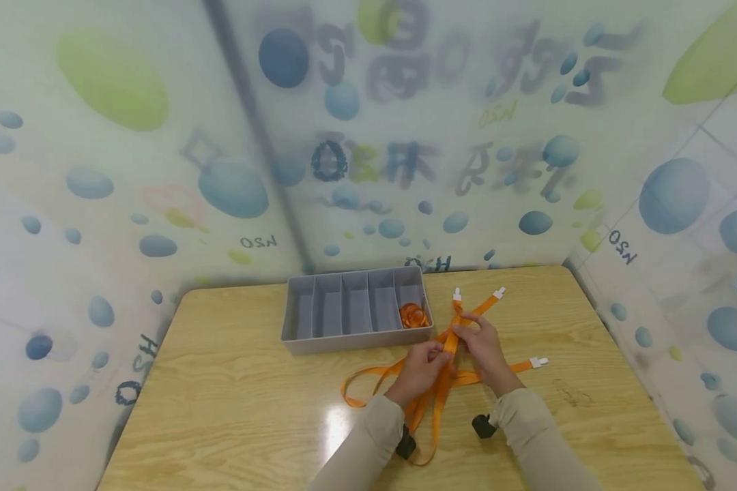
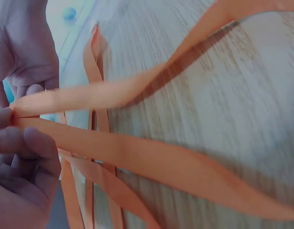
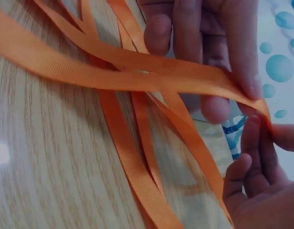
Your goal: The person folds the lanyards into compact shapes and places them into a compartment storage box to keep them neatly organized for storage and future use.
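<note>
In the head view, my left hand (image 1: 421, 369) pinches an orange lanyard (image 1: 451, 343) between thumb and fingers. Just beyond it, my right hand (image 1: 482, 346) pinches the same strap farther up. The right wrist view shows the fingertips of both hands close together on the flat ribbon (image 3: 185, 82). Two ribbon lengths (image 2: 132, 148) run from the left hand's pinch down toward the table. More orange straps lie crossed under the hands, with a loop (image 1: 353, 390) out to the left. White clips (image 1: 499, 293) end the straps beyond the right hand, and another clip (image 1: 537, 363) lies to the right.
A grey divided box (image 1: 350, 340) stands at the back of the wooden table (image 1: 233, 395), left of the hands. A coiled orange lanyard (image 1: 414, 316) sits in its rightmost compartment. Patterned walls (image 1: 368, 225) rise behind and at both sides of the table.
</note>
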`<state>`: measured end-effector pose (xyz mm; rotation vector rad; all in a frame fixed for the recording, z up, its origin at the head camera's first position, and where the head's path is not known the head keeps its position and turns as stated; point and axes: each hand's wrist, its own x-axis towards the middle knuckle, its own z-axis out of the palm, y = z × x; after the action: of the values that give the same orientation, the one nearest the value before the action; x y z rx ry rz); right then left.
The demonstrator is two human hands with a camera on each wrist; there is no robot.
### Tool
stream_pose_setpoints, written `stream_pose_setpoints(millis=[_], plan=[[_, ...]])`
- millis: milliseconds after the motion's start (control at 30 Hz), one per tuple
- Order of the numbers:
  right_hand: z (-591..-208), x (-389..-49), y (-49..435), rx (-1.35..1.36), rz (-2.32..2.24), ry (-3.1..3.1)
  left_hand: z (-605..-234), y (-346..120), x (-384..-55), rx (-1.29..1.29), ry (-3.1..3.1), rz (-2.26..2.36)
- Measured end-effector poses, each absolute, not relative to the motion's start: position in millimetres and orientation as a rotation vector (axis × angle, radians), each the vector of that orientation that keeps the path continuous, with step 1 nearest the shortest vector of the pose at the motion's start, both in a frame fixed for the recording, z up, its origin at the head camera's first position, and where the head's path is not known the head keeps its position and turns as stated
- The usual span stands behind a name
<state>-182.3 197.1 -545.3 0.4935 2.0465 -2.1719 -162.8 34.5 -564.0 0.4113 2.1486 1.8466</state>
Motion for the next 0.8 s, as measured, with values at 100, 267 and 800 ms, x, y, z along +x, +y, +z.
stream_pose_setpoints(millis=[100, 267, 800], plan=[[-544, -182, 196, 0.444, -2.212, 2.059, -561, 35, -162, 0.394, 2.118, 1.849], [-542, -182, 195, 0.408, -2.218, 2.103, -557, 37, -162, 0.366, 2.078, 1.894], [-544, -179, 196, 0.039, -2.202, 2.152, -516, 28, -157, 0.584, 2.219, 1.816]])
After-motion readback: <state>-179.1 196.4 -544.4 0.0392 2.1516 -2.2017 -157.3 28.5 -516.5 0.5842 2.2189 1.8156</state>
